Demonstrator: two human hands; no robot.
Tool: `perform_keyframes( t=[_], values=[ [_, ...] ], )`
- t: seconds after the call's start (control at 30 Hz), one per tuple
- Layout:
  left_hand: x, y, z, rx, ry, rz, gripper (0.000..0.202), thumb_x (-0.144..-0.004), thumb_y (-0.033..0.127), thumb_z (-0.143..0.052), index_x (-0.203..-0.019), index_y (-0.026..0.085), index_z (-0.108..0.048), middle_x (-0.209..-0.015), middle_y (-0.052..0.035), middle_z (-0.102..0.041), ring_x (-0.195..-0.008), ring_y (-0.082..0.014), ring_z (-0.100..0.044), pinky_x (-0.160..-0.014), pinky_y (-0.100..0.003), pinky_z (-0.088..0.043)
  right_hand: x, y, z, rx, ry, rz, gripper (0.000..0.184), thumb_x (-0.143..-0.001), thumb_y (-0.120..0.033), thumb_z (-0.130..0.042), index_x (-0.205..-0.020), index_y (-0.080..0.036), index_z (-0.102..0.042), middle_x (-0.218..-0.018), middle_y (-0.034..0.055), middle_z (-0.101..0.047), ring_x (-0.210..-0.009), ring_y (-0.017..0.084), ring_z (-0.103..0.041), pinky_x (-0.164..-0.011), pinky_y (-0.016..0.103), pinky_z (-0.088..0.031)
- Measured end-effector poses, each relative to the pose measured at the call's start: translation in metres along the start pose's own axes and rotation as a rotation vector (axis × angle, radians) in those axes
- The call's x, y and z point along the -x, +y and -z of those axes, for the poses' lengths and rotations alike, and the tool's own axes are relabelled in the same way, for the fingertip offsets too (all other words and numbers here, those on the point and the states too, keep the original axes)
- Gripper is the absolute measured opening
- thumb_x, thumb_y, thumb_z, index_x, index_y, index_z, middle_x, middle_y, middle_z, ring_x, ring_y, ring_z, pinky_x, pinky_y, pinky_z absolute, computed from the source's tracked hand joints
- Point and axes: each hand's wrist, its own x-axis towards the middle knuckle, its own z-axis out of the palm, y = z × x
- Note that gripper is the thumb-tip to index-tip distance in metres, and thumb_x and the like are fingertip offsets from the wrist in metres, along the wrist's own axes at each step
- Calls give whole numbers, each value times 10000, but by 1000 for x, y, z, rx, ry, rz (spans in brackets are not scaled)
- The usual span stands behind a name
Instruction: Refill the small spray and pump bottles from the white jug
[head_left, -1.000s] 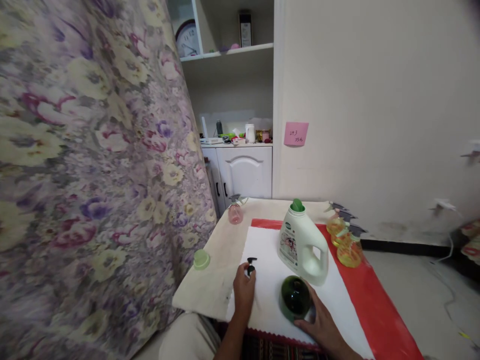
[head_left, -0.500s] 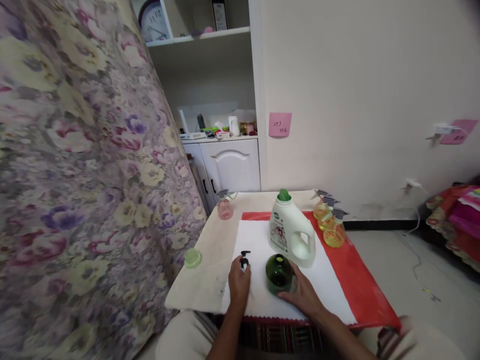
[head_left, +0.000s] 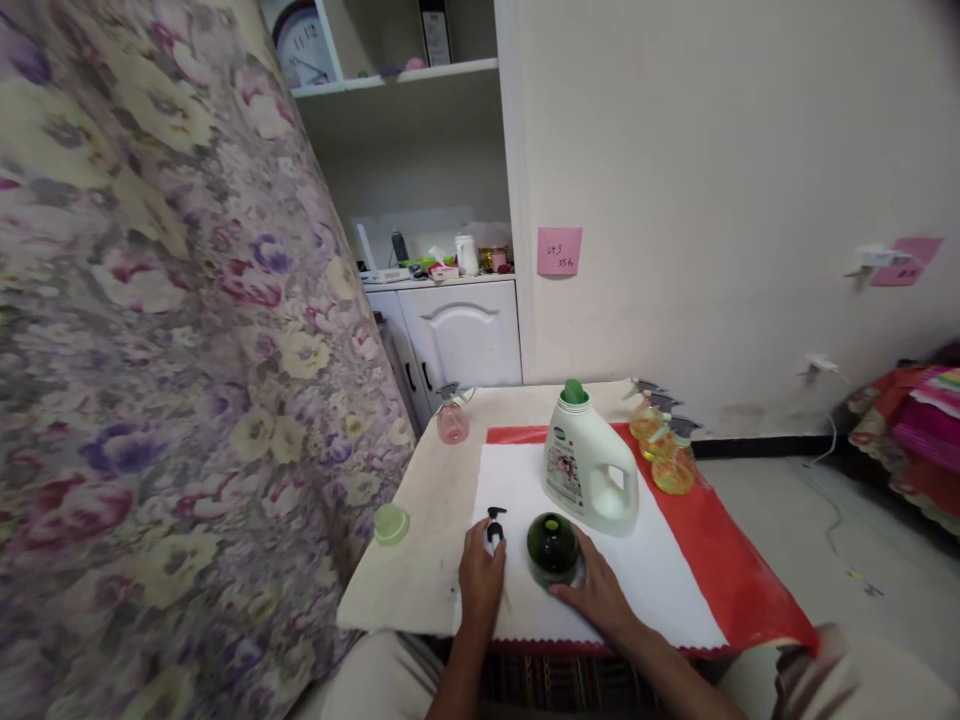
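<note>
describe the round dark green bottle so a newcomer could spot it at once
On the cream-covered table, a white sheet lies over a red sheet. Near its front edge, the right hand holds the round, glossy, dark green bottle. Unlike the tall, pale green jug behind it, it is squat, ball-shaped and handleless.

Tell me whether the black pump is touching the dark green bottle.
Apart. The head view shows a strip of white sheet between the black pump, in the left hand, and the dark green bottle.
</note>
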Motion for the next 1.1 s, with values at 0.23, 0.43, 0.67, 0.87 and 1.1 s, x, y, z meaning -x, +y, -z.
perform_keyframes(
  t=[0.23,0.43,0.67,0.87,1.1],
  values=[
    [-1,7,12,-3,8,-14,406,-840,397,-487,-1141,144,-590,-1033,-119,-656,-711,-201,-610,-765,-380,-516,3,-4,11,64,6,41,991,-646,-360,-767,-1460,-194,-226,-1449,151,-425,-1339,314,-404,-1107,485,-353],
    [10,4,16,13,-45,-71,330,-857,368,-433,-1091,197,-590,-1049,-103,-631,-952,-249,-617,-890,-413,-487,45,12,59,304,101,25,596,-885,-386,-521,-1433,-241,-336,-1492,120,-395,-1392,297,-325,-1160,542,-230],
    [10,-5,10,-17,-87,-84,330,-836,386,-459,-1088,212,-582,-1037,-88,-642,-924,-259,-635,-871,-437,-498,81,33,97,688,100,-43,595,-920,-465,-449,-1444,-207,-335,-1508,138,-379,-1405,299,-305,-1138,548,-259],
    [6,-4,12,-34,-92,-76,374,-822,400,-468,-1099,174,-581,-1048,-109,-638,-891,-258,-655,-844,-421,-523,93,40,118,693,113,-17,571,-929,-397,-444,-1452,-213,-308,-1504,138,-383,-1395,292,-324,-1140,563,-244],
    [26,9,27,-55,-55,-73,378,-847,410,-423,-1109,177,-564,-1093,-115,-611,-972,-263,-628,-899,-437,-505,100,33,151,526,262,-62,392,-903,-272,-434,-1287,-257,-510,-1290,106,-559,-1207,287,-512,-1037,504,-409]
  ],
)
